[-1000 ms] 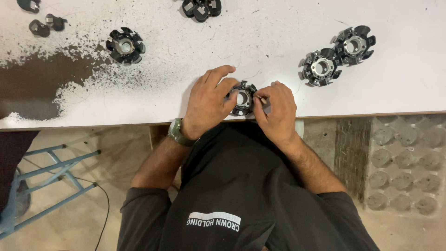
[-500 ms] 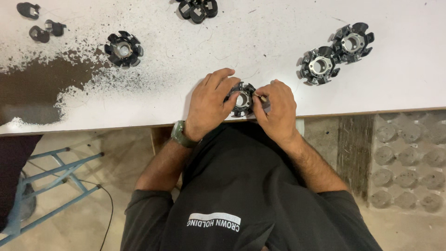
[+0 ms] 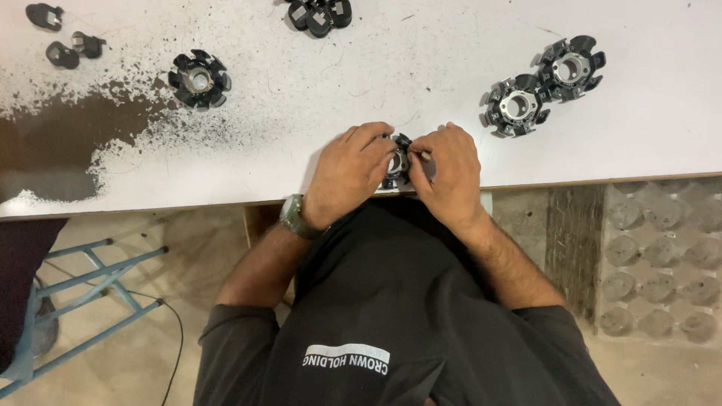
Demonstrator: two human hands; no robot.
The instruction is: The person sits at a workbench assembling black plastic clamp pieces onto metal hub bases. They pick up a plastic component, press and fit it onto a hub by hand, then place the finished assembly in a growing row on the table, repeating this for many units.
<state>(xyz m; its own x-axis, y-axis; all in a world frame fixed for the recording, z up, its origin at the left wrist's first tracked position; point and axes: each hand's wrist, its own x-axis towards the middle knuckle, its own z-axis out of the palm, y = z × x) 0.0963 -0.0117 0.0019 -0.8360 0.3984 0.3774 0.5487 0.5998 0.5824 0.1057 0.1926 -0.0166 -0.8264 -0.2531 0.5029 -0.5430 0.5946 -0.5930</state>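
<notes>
Hands together at the table's [image 3: 226, 188] near edge — left hand [image 3: 347, 174] and right hand [image 3: 449, 169] both closed around a small black toothed ring part [image 3: 397, 159], fingers pinching its rim from either side. Best kept low over the table, gripped firmly on opposite teeth — the metal centre looks easy to slip. Similar rings [image 3: 543, 84] sit well apart, up right.

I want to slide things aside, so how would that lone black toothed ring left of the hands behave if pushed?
The toothed ring lies flat on the white table, so it would probably slide rather than roll or tip. Its chunky black teeth around a metal centre suggest it is stiff and fairly heavy for its size. The dark grit nearby might make it drag.
</notes>
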